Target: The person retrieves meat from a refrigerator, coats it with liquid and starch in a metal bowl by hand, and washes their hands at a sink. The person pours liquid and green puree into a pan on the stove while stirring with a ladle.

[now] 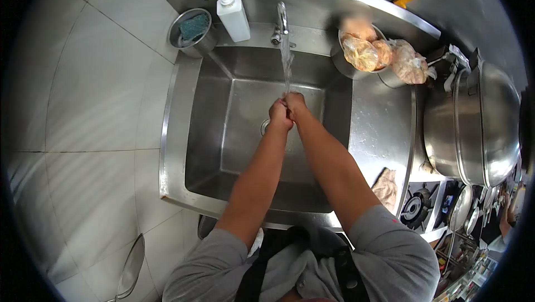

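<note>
Water from the faucet (282,18) runs down onto my two hands, which meet over the steel sink (245,151). My left hand (280,114) is closed and pressed against my right hand (296,103), whose fingers are curled too. Whatever lies between the palms, if anything, is hidden. Below and left of the hands, the drain (264,127) shows in the basin floor.
A white pump bottle (234,19) and a steel container with a green scouring pad (194,27) stand behind the sink. Bagged food (361,52) fills a container at right. Farther right are a large steel pot (473,126), a cloth (385,189) and a burner (413,207).
</note>
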The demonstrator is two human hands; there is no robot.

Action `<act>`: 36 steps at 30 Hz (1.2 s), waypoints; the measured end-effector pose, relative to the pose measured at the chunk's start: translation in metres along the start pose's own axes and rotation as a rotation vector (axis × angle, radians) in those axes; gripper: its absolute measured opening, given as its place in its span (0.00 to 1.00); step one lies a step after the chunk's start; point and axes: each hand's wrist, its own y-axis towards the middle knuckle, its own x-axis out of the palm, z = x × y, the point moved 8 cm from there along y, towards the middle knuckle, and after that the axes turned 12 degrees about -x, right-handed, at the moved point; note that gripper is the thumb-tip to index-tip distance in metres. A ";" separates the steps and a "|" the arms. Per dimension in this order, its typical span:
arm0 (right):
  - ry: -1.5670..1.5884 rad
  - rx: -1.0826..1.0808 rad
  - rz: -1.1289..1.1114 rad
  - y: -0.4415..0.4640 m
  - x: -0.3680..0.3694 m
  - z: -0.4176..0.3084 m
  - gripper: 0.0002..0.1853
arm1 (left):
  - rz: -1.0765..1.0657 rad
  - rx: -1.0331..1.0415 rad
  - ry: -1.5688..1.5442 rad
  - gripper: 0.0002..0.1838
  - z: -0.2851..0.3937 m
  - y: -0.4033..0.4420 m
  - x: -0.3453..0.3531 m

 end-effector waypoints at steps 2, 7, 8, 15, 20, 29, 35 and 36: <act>0.185 0.091 -0.026 -0.040 0.008 -0.038 0.10 | -0.024 0.002 -0.034 0.13 0.006 0.020 -0.005; -0.794 -0.337 -0.010 -0.032 -0.002 -0.063 0.15 | 0.045 -0.029 0.046 0.11 0.014 0.009 0.002; -0.863 -0.408 0.124 -0.038 -0.006 -0.079 0.16 | 0.029 -0.020 0.012 0.11 0.013 -0.002 0.010; 0.387 -0.182 -0.016 -0.025 0.014 -0.058 0.15 | -0.777 -0.198 -0.117 0.14 0.024 0.037 0.022; -0.251 -0.554 0.035 0.000 0.003 -0.041 0.09 | -0.217 0.056 -0.087 0.14 0.028 0.034 0.012; -0.034 -0.289 0.041 -0.013 0.001 -0.043 0.06 | -0.225 0.040 -0.046 0.13 0.019 0.034 0.007; 0.499 -0.196 0.055 -0.057 0.004 -0.086 0.04 | -0.358 0.200 0.035 0.13 0.029 0.010 0.025; 0.419 -0.237 0.081 -0.060 0.001 -0.091 0.04 | -0.332 0.183 0.028 0.13 0.028 0.002 0.025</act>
